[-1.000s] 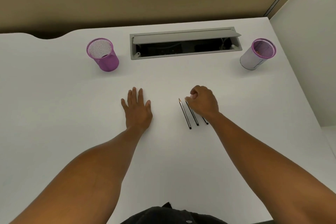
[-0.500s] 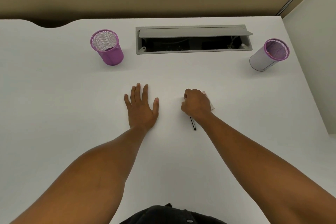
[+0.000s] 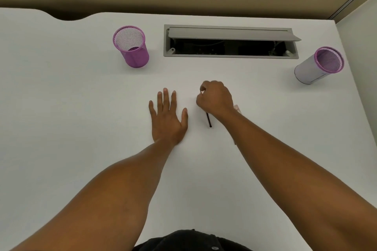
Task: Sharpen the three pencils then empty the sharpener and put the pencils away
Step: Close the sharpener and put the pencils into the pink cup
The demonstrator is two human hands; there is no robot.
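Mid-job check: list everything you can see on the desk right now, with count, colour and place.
Mesh cup: 1, purple, far left, upright.
Wrapped cup: 1, purple rim, whitish wall, far right.
Cable tray: 1, grey, lid raised, far centre.
Pencil: 1 visible, black, sticking out under right hand; others hidden.
Small object: 1, pale pinkish, behind right wrist; unclear what.
Desk: 1, white.
Left hand: flat, open, centre.
Right hand: closed on pencil.
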